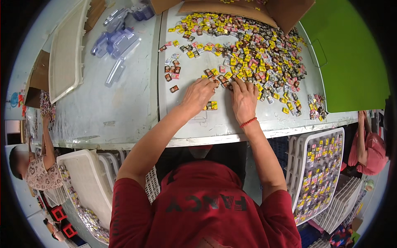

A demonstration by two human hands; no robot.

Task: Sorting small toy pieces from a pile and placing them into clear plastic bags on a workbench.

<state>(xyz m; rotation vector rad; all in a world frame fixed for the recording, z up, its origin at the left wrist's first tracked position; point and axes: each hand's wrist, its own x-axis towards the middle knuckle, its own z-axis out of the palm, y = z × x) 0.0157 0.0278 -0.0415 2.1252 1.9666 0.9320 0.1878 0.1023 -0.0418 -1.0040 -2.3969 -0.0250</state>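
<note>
Around half past eight, a co-worker (41, 167) in a patterned top stretches an arm to the counter (130, 95). A white tray (66, 53) tilts at ten o'clock; clear plastic trays (118, 43) lie between ten and eleven. Next comes a loose cluster of dark and pink packets (173, 70), apart from the rest.

The left hand (197, 95), near twelve o'clock, bends its fingers over brown and yellow packets – whether they grip one, I cannot tell. A short yellow row of packets (210, 106) sits just beside it, at its half past four. A cardboard box (231, 8) opens between twelve and one.

The right hand (245, 100), at two o'clock, wears a red bracelet (248, 122); its fingers curl down at the near edge of the heap of small packets (258, 58), which spreads at one o'clock – their tips are hidden, so their hold is unclear.

Rightward, a white crate (296, 175) of packets leans near four o'clock, a green board (351, 53) lies at two, and another person (374, 151) stands at three.
</note>
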